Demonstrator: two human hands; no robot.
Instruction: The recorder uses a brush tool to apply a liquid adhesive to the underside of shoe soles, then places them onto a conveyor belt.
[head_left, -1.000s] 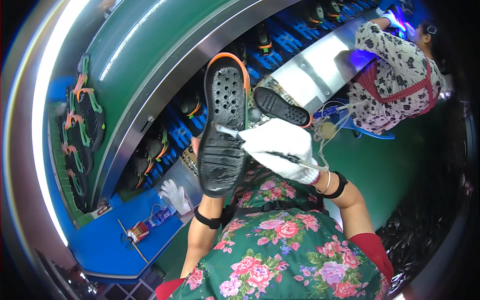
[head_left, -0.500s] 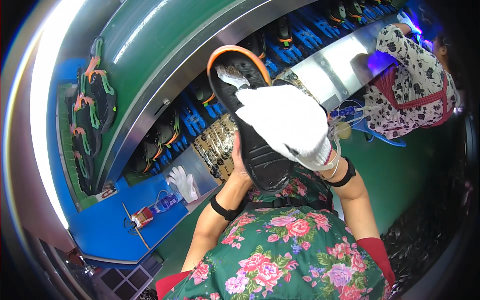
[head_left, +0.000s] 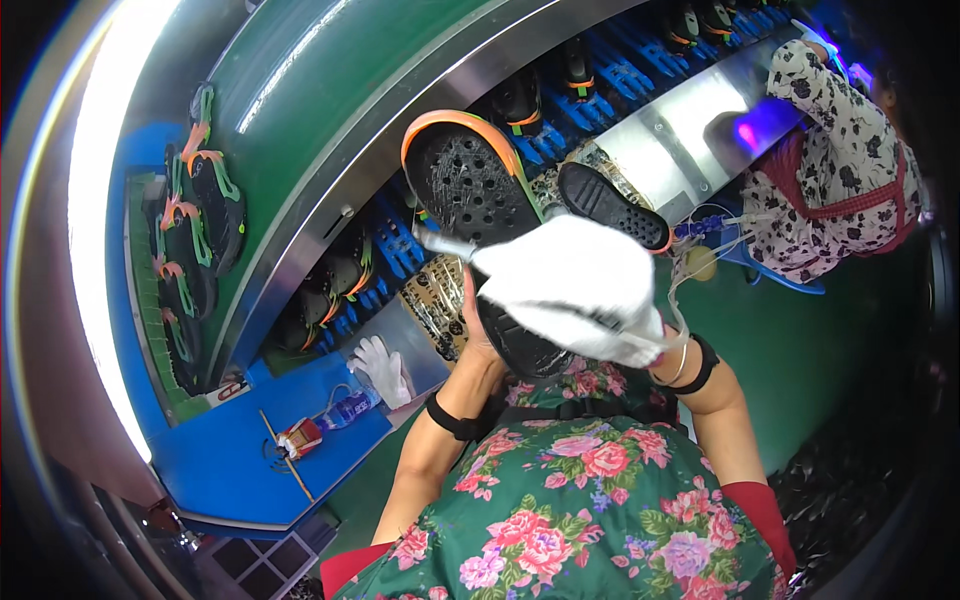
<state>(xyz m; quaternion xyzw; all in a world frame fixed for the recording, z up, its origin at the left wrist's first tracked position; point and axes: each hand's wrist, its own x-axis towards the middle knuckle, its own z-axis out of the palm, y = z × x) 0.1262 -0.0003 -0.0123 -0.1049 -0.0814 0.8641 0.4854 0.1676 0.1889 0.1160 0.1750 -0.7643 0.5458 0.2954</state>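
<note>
a bright light strip (head_left: 92, 260) curved along the left, near a blue table (head_left: 220, 470); green floor (head_left: 745, 360) stretched rightward beneath a blue seat (head_left: 800, 287).

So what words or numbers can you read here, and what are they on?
Brown tape: dark printed lettering, which I won't copy out.
Bottle with a blue label: pale marks, too small to read.
Red-and-white patch: too blurred to read.

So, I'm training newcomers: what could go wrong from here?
The brush sits close to the bare left hand holding the orange-rimmed sole, so it could smear that hand. The gloved right hand might also bump the second sole lying just beyond it.
</note>
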